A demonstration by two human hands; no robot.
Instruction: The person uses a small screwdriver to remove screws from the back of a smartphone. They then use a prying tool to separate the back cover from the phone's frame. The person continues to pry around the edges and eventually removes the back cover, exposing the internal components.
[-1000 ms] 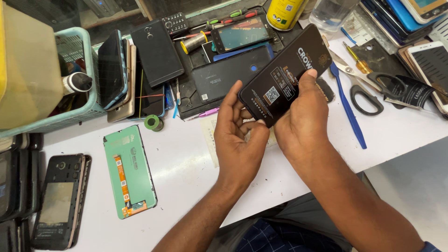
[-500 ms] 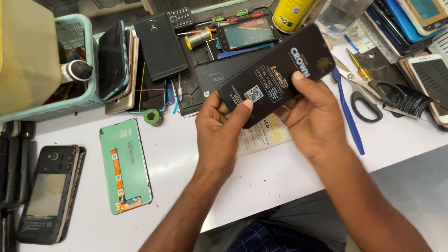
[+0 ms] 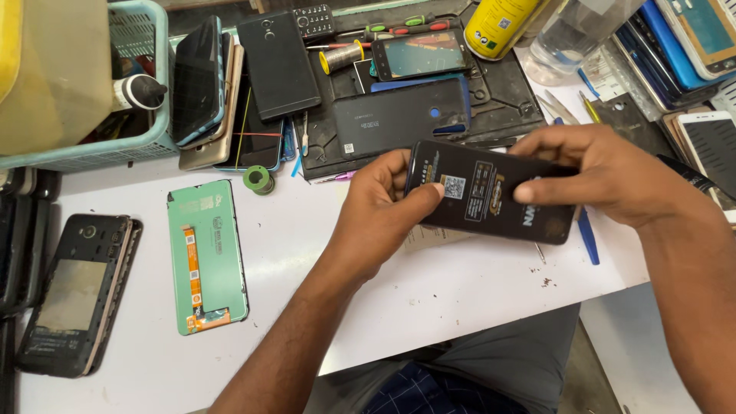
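From the head camera, you hold a flat black package (image 3: 491, 192) with both hands, lifted a little above the white worktop (image 3: 307, 291) near its front edge. Your left hand (image 3: 383, 215) grips the package's left end, thumb pressed on its upper face beside a small square code label, fingers curled behind. Your right hand (image 3: 613, 172) clamps the right end from above, thumb on the face, fingers wrapped over the far edge. The package lies nearly level, long side running left to right, between the two hands.

Just beyond it, toward the back edge, a dark work mat (image 3: 498, 100) carries a black phone back (image 3: 402, 115) and a phone with a lit screen (image 3: 422, 54). A blue pry tool (image 3: 589, 238) lies on the worktop under your right hand. Well apart to the left lies a green display panel (image 3: 207, 257), with a small green tape roll (image 3: 258, 180) near its upper corner, and an opened phone body (image 3: 77, 295) by the left edge.
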